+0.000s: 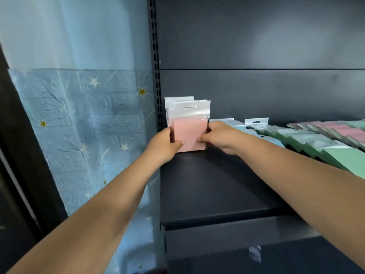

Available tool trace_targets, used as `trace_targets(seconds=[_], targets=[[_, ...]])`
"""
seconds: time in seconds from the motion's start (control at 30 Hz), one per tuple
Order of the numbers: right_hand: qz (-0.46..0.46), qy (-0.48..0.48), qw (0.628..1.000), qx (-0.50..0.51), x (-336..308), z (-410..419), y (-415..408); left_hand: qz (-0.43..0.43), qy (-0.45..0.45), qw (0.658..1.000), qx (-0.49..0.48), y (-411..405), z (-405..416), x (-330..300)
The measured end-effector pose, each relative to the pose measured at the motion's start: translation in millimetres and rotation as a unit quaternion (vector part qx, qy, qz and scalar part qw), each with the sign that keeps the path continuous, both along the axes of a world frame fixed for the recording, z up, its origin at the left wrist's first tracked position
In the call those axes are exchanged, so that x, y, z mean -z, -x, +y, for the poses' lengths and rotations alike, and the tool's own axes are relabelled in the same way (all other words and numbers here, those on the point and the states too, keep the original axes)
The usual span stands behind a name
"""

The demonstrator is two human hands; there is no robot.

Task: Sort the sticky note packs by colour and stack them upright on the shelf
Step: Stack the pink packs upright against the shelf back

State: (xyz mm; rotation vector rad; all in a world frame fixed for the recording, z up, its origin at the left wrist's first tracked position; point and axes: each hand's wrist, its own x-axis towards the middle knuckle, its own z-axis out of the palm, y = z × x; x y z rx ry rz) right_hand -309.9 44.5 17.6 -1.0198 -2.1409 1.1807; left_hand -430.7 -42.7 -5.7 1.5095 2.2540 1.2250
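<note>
A small stack of pink sticky note packs (189,133) stands upright at the back left corner of the dark shelf (213,184); clear hang tabs stick up above it. My left hand (165,145) grips the stack's left side, thumb across the front pack. My right hand (219,137) grips its right side the same way. To the right, green packs (324,147) lie flat in an overlapping row, with light blue packs (242,126) behind my right wrist and more pink packs (339,130) farther back.
The shelf's dark back panel (256,91) rises behind the packs, and a slotted upright post (156,62) bounds its left side. A blue star-patterned wall (79,115) lies left of the post. A lower shelf edge (227,238) shows below.
</note>
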Motion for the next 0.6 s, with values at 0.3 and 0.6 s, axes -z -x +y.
trace_targets(seconds=[0.3, 0.6], targets=[[0.004, 0.053, 0.998, 0.016, -3, 52, 56, -0.056, -0.019, 0.998, -0.005, 50, 57, 4], [0.034, 0.064, 0.997, 0.021, 14, 69, 63, -0.078, -0.054, 0.996, -0.005, 56, 77, 20]])
